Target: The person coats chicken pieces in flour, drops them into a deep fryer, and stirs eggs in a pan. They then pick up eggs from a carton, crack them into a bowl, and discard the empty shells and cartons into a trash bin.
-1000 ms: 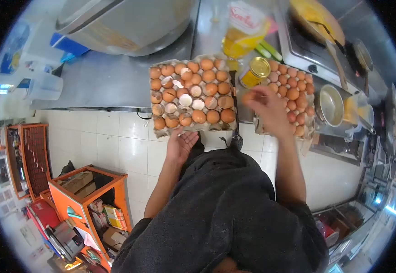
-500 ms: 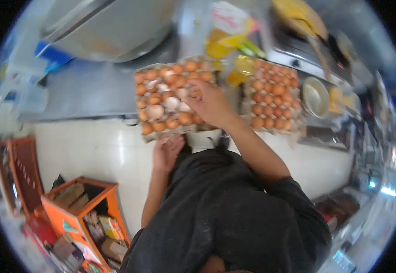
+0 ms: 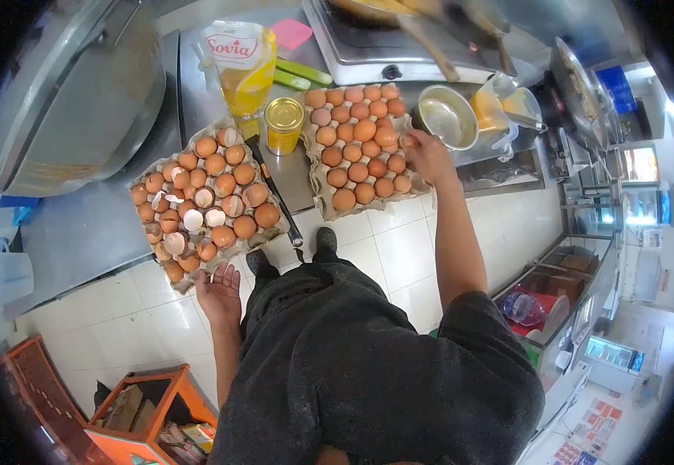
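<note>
My right hand (image 3: 430,159) is at the right edge of the right-hand egg tray (image 3: 323,184), its fingers closed around a brown egg (image 3: 409,141). Rows of whole brown eggs fill this tray. Palm up with fingers spread, my left hand (image 3: 219,296) is by the near edge of the left-hand egg tray (image 3: 269,240) and holds nothing. That tray carries brown eggs mixed with cracked, empty shells (image 3: 193,220), whose white insides show. Right beside my right hand stands a metal pot (image 3: 447,116).
Between the trays are a yellow can (image 3: 283,128) and a dark rod (image 3: 275,186). Behind them stand a Sovia pouch (image 3: 240,70) and a gas stove (image 3: 391,58). A large metal vessel (image 3: 89,101) takes up the back left. Right of the pot is a plastic jug (image 3: 492,105).
My right hand has moved from over the left tray to the right tray's edge and closed on an egg. The view has turned rightward; my left hand stays by the left tray.
</note>
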Demonstrator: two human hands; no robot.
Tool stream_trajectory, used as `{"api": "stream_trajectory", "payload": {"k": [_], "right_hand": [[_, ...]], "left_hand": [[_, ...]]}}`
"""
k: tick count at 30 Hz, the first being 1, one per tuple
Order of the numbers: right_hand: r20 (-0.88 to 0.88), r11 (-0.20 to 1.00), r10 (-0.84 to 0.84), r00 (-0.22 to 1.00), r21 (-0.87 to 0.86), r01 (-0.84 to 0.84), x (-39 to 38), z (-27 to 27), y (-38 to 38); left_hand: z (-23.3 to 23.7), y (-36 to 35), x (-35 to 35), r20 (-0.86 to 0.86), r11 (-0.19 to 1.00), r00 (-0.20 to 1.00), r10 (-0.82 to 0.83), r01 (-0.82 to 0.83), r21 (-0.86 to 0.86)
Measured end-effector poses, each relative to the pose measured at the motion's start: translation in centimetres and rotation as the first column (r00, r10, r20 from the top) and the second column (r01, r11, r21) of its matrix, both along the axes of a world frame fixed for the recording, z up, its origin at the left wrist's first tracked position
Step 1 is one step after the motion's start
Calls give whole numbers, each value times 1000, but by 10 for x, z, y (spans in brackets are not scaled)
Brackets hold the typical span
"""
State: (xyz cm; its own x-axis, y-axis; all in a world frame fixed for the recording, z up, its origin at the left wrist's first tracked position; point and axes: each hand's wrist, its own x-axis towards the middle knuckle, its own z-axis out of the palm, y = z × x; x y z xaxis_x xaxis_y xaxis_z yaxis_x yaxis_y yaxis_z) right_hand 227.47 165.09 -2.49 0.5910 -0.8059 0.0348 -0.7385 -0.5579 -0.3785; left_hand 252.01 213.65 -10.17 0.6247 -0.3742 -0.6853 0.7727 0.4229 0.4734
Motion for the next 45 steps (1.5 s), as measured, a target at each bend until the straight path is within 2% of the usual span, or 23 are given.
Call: {"api": "stream_trajectory", "payload": {"k": [1, 4, 8, 10, 11, 15, 17, 19, 20, 21, 25, 26, 28, 31, 32, 34, 35, 37, 39, 40, 42, 43, 45], "right_hand": [[-100, 999, -21, 995, -50, 16, 6, 6, 5], [-152, 987, -126, 980, -116, 109, 17, 3, 8], [-143, 995, -53, 988, -97, 39, 17, 0, 0], [48, 995, -83, 995, 62, 80, 8, -7, -11], [46, 996, -71, 996, 65, 68, 1, -8, -16], [357, 886, -356, 864, 423, 191, -16, 14, -16], [455, 817, -420, 786, 566, 109, 18, 72, 30], [509, 784, -333, 794, 617, -67, 49, 86, 62], [563, 753, -280, 778, 632, -187, 65, 86, 75], [570, 739, -270, 776, 639, -213, 86, 84, 91], [538, 617, 142, 831, 608, -500, 174, 77, 181], [621, 549, 114, 775, 611, -570, 191, 51, 200], [538, 713, 278, 796, 440, -546, 212, 31, 227], [385, 764, 322, 865, 434, -477, 184, 64, 206], [357, 793, 289, 888, 430, -431, 162, 78, 187], [317, 854, 84, 945, 465, -232, 118, 87, 133], [265, 960, 20, 964, 263, -92, 100, 80, 99], [147, 982, -161, 976, 124, 143, 78, 62, 35], [156, 986, -123, 980, -96, 139, 68, 31, -18], [164, 985, -124, 979, -96, 141, 68, 25, -30], [56, 981, 114, 992, -163, -103, 68, 16, -49], [64, 981, 112, 992, -165, -100, 69, 10, -57], [-129, 975, 211, 969, -40, -217, 73, 2, -65]], "left_hand": [[2, 0, 0, -3, 1000, 1000, 6, -6, 3], [-2, 1, 0, -12, 1000, 1000, 11, -11, -28], [4, -2, -6, -4, 998, 998, 56, -56, 18], [5, -4, -6, -10, 999, 999, 53, -53, 10], [2, -2, -7, -12, 998, 998, 65, -65, 12], [3, -4, -9, 11, 997, 998, 70, -70, 19], [-13, 3, -8, -21, 996, 998, 65, -66, -58], [-11, 2, -8, 21, 997, 997, 71, -71, -28], [-10, 4, -5, 0, 996, 999, 34, -34, -87], [-15, 6, -2, -11, 992, 1000, 29, -30, -125], [-6, 7, -1, -29, 997, 999, 17, -19, -76], [-3, 6, -2, -42, 997, 999, 2, -5, -72], [1, 7, -3, -12, 998, 1000, 3, -3, -64], [-1, 6, -3, 6, 997, 1000, -16, 16, -69], [-4, 8, -2, 9, 996, 1000, -24, 25, -84], [-3, 7, -5, -2, 993, 1000, -29, 29, -117], [1, 6, -5, 20, 996, 999, -25, 26, -90], [3, 6, -7, 46, 998, 999, -23, 26, -59], [2, 6, -8, 47, 997, 999, -18, 21, -77], [2, 5, -9, 54, 997, 998, -19, 23, -78], [3, 2, -9, 61, 999, 998, 0, 2, -38], [3, 0, -9, 70, 999, 998, -1, 4, -38], [4, -3, -12, 49, 999, 998, 39, -39, -17]]}}
